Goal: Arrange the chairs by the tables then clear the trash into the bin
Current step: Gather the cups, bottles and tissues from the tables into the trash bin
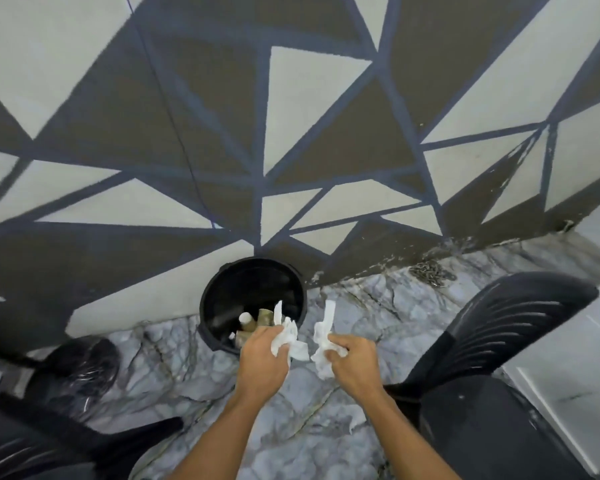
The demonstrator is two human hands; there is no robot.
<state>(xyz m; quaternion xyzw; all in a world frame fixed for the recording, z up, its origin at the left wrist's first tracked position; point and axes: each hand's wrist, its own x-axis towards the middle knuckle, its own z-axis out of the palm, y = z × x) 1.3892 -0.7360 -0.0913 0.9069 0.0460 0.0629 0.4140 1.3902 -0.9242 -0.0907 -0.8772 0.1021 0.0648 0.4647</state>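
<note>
Patterned wall (319,109), black chair (499,327) at right, black bin (236,292) at the wall's foot. We stand over it, we judge, so trash drops straight in. Our left hand (262,355), above the near rim, pinches a crumpled tissue (286,336); our right hand (352,358), just beside the rim, curls round a second tissue (323,334).
</note>
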